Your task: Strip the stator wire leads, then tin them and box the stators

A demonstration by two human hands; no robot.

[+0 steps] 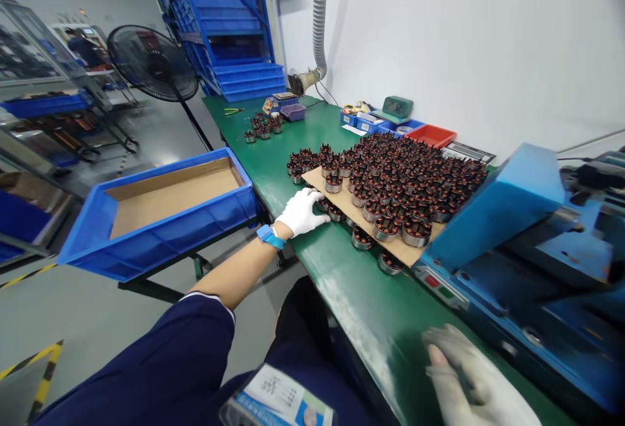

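Observation:
Many small copper-wound motor stators [400, 182] are stacked in layers on a cardboard sheet [342, 201] on the green workbench [371, 309]. My left hand [303, 212], in a white glove with a blue wristband, reaches under the near-left corner of the cardboard, its fingers curled at a stator in the lower layer. My right hand [476, 380], also gloved, is blurred near the bottom edge and rests on the bench with fingers spread; nothing shows in it.
A blue machine [527, 230] stands at the right of the bench. A blue bin lined with cardboard [161, 208] sits on a stand left of the bench. A few stators [263, 127], small blue and red trays [420, 131], a fan [152, 62] and blue stairs lie farther back.

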